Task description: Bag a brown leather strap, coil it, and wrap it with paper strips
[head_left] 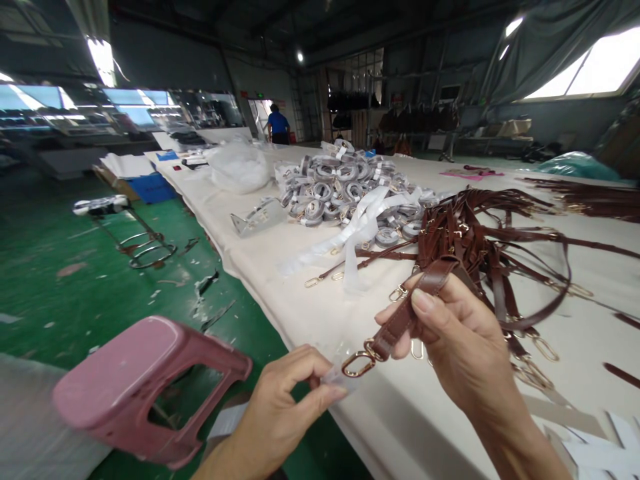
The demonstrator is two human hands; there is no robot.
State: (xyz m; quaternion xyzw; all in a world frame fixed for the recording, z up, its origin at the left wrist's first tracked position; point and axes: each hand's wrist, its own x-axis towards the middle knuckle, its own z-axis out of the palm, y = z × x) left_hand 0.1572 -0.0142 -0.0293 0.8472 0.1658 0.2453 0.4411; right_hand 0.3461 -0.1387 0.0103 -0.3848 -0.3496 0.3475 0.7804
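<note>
My right hand (pixel 457 333) grips a brown leather strap (pixel 400 327), its thumb pressed on the upper side. From the strap's lower end hangs a gold oval clasp (pixel 359 365). Just left of that clasp, my left hand (pixel 295 393) pinches a small piece of clear plastic film (pixel 336 375); whether the film is fastened to the clasp I cannot tell. Beyond my right hand lies a tangled heap of brown straps (pixel 450 230) with gold clasps. White translucent strips (pixel 363 223) lie to the left of this heap.
Many coiled, wrapped straps (pixel 345 180) are piled on the cream-covered table (pixel 260 267). A clear plastic bag (pixel 237 163) lies farther back. On the green floor stand a pink stool (pixel 125 373) and a metal-framed stool (pixel 145 247). A person in blue (pixel 278 123) is in the background.
</note>
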